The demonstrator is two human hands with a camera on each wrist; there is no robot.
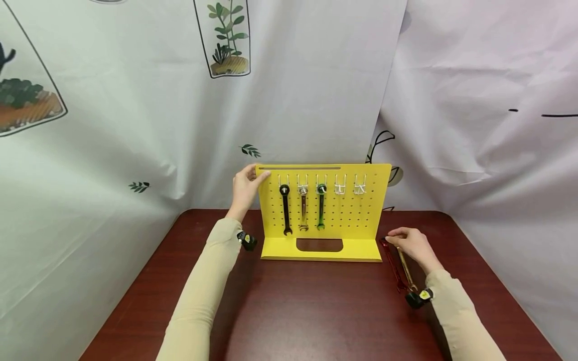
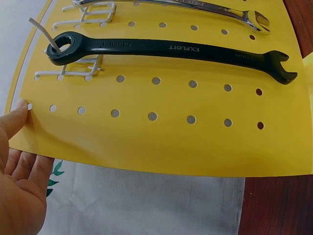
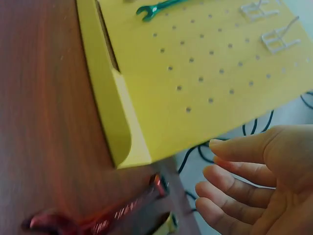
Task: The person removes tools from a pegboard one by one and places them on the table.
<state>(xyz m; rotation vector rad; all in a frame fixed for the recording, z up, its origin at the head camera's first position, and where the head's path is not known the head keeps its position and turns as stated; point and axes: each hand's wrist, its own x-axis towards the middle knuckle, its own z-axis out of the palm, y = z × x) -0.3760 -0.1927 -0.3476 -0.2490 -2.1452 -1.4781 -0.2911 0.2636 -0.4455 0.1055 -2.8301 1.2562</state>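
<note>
A yellow pegboard (image 1: 356,215) stands on the table with a black wrench (image 1: 286,210), a silver wrench (image 1: 303,208) and a green wrench (image 1: 321,208) hanging from its hooks. My left hand (image 1: 245,189) pinches the board's upper left corner, thumb in front and fingers behind, as the left wrist view also shows. Right of the board, a red wrench (image 1: 394,265) and a gold wrench (image 1: 407,268) lie on the table. Above their far ends is my right hand (image 1: 413,245), its fingers loosely bent and holding nothing in the right wrist view (image 3: 244,181).
Two white hooks (image 1: 359,186) at the board's right side carry no wrench. The dark red-brown table (image 1: 316,311) extends in front of the board. A pale printed cloth (image 1: 311,100) hangs behind. Dark looped lines (image 3: 264,122) show beyond the board's edge.
</note>
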